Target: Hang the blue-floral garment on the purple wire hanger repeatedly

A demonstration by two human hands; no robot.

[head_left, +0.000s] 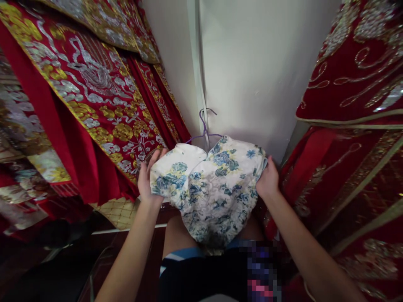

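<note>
A white blouse (214,188) with blue and yellow flower print hangs on a purple hanger (204,128), spread out in front of my lap. The hanger's hook stands up above the collar, beside a pale strip on the wall. My left hand (150,178) is at the left sleeve, thumb up and fingers partly behind the cloth. At the opposite sleeve, my right hand (269,178) grips the edge, with its fingers mostly hidden behind the fabric.
Red garments with gold and silver embroidery (103,88) hang close on the left. More red embroidered garments (355,84) hang on the right. Straight ahead is a white wall (252,63). A dark object (63,260), hard to make out, sits low at left.
</note>
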